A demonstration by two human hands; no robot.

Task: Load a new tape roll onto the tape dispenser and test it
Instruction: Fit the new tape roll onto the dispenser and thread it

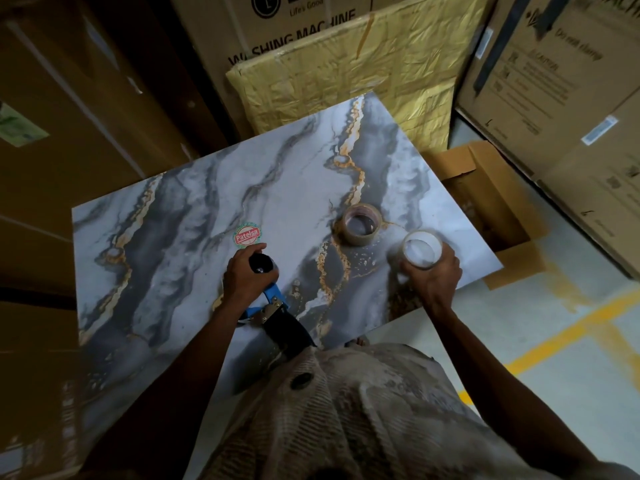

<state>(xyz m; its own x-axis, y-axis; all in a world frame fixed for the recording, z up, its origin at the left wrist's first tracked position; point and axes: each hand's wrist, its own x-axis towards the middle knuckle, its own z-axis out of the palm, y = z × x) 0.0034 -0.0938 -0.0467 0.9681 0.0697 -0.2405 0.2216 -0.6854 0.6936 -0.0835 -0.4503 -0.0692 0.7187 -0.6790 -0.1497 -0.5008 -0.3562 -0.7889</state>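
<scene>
Tape dispenser (pixel 273 306), gripped by left hand (pixel 242 271), points toward the person; right hand (pixel 433 275) grasps tape roll (pixel 420 252).

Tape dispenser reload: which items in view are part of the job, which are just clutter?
Job: tape dispenser gripped by left hand; clear tape roll held in right hand.
Lying about: brown tape roll on marble tabletop; round sticker; cardboard boxes.

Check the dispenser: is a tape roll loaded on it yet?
Not loaded. The dispenser spindle under the left hand is bare; the right hand holds one roll, the other roll lies on the table.
</scene>
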